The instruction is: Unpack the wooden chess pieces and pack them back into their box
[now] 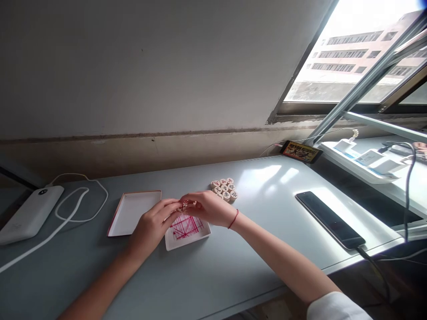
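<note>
My left hand and my right hand meet over the back of a small white box with pink-red lines inside. Between their fingertips are round chess pieces with red characters, partly covered by the fingers; both hands are closed on them. Just behind my right hand stands a cluster of round wooden pieces marked with red and black characters. Left of my left hand lies an open white box lid with a reddish edge.
A white power bank with a looping white cable is at the left. At the right lies a dark phone on a cable. Another phone leans near the shelf frame, beside a white tray with chargers.
</note>
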Demonstrator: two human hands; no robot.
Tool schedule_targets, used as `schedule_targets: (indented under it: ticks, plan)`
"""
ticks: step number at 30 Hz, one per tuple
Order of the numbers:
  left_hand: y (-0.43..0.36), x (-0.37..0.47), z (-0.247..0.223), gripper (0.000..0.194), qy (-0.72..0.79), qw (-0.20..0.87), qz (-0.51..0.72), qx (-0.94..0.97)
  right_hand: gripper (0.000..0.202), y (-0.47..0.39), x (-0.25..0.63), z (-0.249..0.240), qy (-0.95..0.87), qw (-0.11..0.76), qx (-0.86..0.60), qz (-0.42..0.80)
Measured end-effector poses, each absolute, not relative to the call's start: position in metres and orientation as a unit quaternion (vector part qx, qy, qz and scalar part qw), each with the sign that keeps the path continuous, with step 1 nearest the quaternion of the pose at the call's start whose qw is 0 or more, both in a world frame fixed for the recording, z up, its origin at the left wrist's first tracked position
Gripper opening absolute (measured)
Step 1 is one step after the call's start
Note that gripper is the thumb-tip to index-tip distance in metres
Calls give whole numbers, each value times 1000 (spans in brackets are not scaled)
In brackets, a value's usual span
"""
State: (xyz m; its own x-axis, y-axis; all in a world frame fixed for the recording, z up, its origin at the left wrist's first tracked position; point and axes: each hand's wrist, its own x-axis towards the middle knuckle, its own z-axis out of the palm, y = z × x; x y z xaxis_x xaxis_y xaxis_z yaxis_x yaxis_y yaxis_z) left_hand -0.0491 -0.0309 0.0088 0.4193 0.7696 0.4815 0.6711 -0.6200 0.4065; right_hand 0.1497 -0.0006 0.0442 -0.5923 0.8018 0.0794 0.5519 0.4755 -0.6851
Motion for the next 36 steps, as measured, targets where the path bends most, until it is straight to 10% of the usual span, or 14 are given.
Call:
schedule_targets:
  ticks: [20, 36]
  plan:
    - [-38, -42, 6, 17, 390, 23, 155, 907, 15, -9, 159, 14, -741, 332, -425, 401]
    - [-32, -69, 15, 23, 480, 20, 137, 866, 23, -25, 135, -4, -853, 352, -357, 145]
